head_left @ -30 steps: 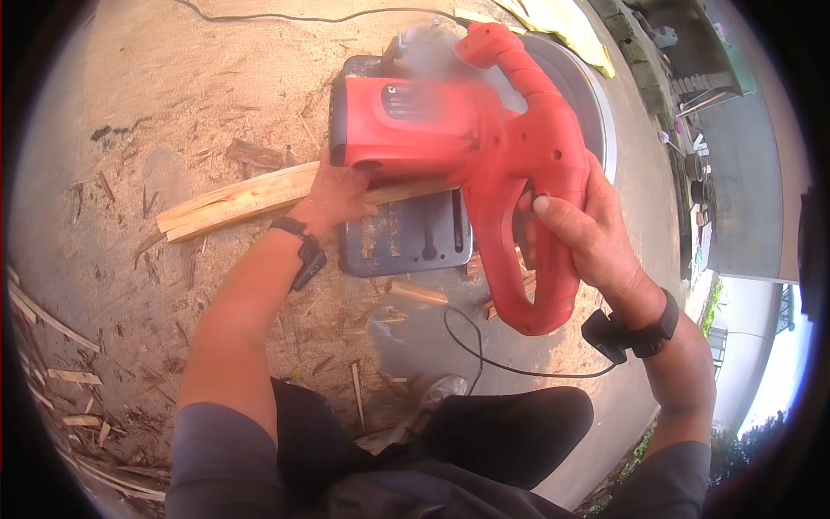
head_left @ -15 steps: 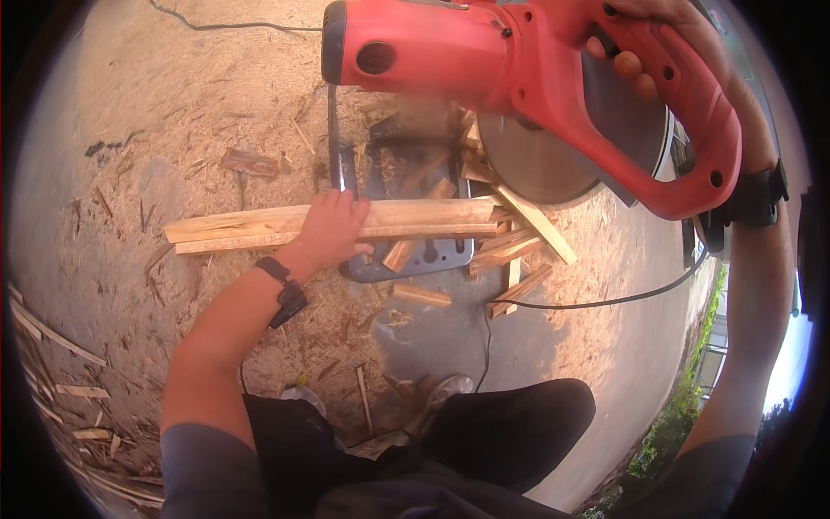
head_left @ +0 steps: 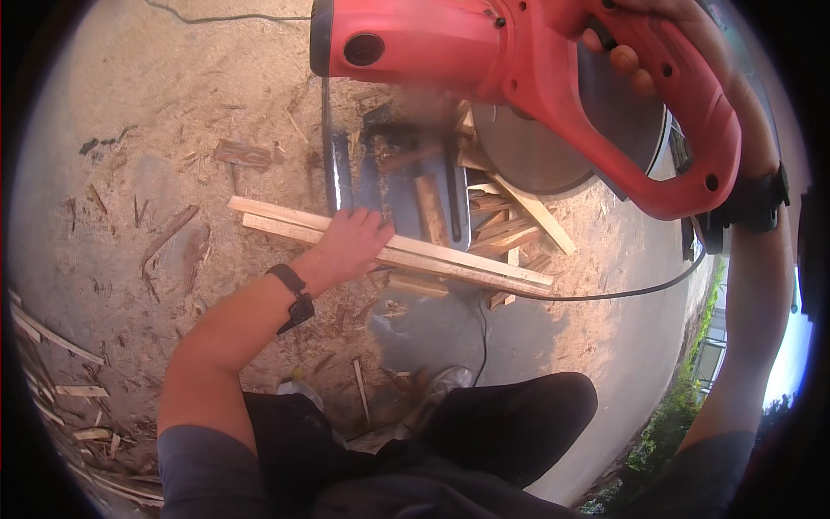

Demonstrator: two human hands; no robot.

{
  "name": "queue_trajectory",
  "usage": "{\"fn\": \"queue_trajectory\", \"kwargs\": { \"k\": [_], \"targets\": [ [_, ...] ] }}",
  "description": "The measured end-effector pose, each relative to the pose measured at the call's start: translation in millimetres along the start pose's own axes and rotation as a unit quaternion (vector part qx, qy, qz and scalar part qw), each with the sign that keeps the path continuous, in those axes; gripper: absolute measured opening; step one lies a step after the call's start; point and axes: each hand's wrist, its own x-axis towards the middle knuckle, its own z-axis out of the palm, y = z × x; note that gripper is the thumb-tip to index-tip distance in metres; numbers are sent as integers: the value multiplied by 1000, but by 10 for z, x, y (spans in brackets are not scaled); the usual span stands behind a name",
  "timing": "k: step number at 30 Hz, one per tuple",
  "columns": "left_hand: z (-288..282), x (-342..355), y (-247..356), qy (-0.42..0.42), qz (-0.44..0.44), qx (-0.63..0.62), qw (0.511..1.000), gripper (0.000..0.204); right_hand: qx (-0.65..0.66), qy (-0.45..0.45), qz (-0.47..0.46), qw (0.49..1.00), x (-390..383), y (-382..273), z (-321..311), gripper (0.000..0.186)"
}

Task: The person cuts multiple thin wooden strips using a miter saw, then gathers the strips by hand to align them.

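My left hand (head_left: 353,245) is closed around two pale wood strips (head_left: 471,265), lying side by side. They slant across the near part of the saw's dark metal base (head_left: 393,190), their right ends nearer to me. My right hand (head_left: 635,52) grips the rear handle of a red chop saw (head_left: 432,48), fingers wrapped near its trigger. The saw's round blade (head_left: 532,151) is to the right of the base, beyond the strips and apart from them. A short wood offcut (head_left: 430,212) rests on the base.
Several cut pieces (head_left: 510,229) are piled right of the base. A black cable (head_left: 614,296) runs across the ground there. Sawdust and bark scraps (head_left: 242,154) cover the ground to the left, and more wood strips (head_left: 82,391) lie at the lower left. My shoes (head_left: 450,378) are close by.
The strips in my left hand have shifted right and toward me, swinging from nearly level across the base to a slant. The offcut on the base has turned. My right hand stays on the handle.
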Motion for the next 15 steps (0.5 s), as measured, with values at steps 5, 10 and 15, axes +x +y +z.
{"fn": "queue_trajectory", "kwargs": {
  "k": [5, 10, 15],
  "targets": [
    [-147, 62, -115, -23, -28, -23, 999, 49, 31, -35, -2, 999, -62, -13, -11, 57],
    [-276, 443, -306, 50, -130, -10, 990, 53, -32, 46, -10, 998, -102, -76, 6, 57],
    [-181, 605, -344, 37, -137, -22, 990, 52, -54, 116, -39, 991, -132, 56, 211, 44]
  ]
}}
